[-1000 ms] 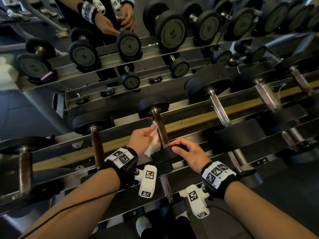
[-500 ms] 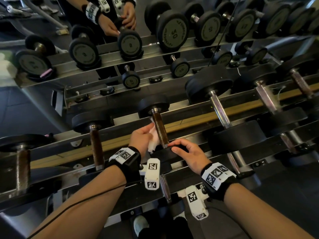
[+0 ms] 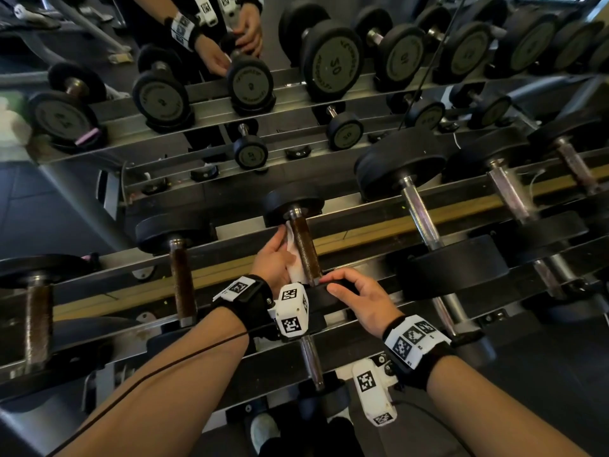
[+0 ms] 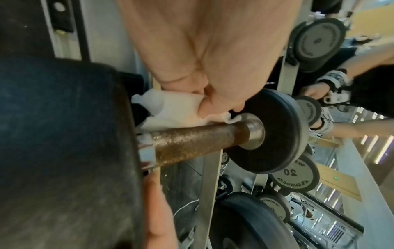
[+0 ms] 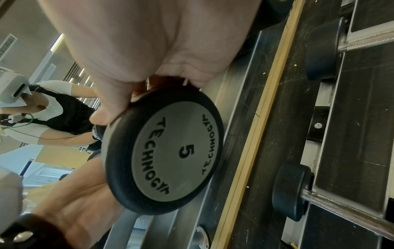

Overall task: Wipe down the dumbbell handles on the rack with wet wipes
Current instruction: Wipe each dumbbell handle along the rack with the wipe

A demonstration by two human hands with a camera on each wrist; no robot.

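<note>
left hand (image 3: 273, 258) presses a bunched wet wipe (image 3: 294, 255) against the rusty handle (image 3: 304, 247) of the 5 dumbbell at 12 o'clock on the rack (image 3: 379, 234), fingers curled round it, while right hand (image 3: 357, 300) grips the near weight head (image 5: 170, 151) to steady it.

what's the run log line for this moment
left hand: presses wet wipe on dumbbell handle | right hand: grips near weight head | phase: wiping
</note>
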